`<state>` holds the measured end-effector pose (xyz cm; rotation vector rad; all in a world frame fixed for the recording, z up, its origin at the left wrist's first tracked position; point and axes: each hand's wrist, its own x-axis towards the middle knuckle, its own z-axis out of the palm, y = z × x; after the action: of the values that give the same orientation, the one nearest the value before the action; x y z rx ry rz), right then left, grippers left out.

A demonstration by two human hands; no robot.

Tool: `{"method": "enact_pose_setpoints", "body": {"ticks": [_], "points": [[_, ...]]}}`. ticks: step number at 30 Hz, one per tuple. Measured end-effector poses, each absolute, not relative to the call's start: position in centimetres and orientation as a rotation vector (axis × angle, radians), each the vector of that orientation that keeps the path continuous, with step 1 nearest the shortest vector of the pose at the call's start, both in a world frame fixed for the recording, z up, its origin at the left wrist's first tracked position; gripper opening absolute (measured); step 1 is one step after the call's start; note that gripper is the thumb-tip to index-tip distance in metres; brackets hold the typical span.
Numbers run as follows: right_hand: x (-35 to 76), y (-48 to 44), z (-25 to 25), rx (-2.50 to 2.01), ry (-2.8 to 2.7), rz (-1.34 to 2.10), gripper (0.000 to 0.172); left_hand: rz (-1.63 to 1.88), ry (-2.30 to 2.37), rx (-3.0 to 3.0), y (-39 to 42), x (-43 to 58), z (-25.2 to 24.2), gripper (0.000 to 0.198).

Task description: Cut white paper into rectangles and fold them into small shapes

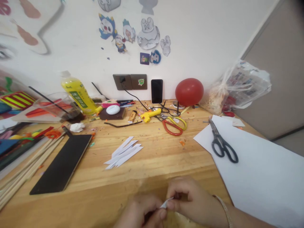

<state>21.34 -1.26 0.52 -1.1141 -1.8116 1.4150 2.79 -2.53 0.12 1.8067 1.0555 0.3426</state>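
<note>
Low in the head view, my left hand [140, 210] and my right hand [190, 199] meet over the table's near side. Both are closed, pinching a small piece of white paper [164, 204] between thumbs and fingers; most of it is hidden by the fingers. A bracelet circles my right wrist. Ahead of my hands, a loose bunch of white paper strips [124, 153] lies on the wood. To the right, black-handled scissors [222, 144] rest on large white paper sheets [263, 171].
A black slab [63, 164] and wooden sticks [30, 169] lie left. Along the wall are a yellow bottle [79, 95], a cup of dark drink [71, 110], a phone [157, 91], a yellow glue gun [152, 115], red-and-yellow-handled scissors [174, 126], a red balloon [189, 91] and plastic bags [247, 82].
</note>
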Motion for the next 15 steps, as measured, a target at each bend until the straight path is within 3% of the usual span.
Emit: {"method": "enact_pose_setpoints", "body": {"ticks": [9,15], "points": [[21.2,-1.3,0.9,-1.035,-2.010,1.221,0.022,0.407,1.075,1.853,-2.6,2.8,0.3,0.029],[21.1,-1.8,0.5,-1.070,-2.074,1.076,0.028,0.453,1.037,1.985,-2.6,3.1,1.0,0.033]]}}
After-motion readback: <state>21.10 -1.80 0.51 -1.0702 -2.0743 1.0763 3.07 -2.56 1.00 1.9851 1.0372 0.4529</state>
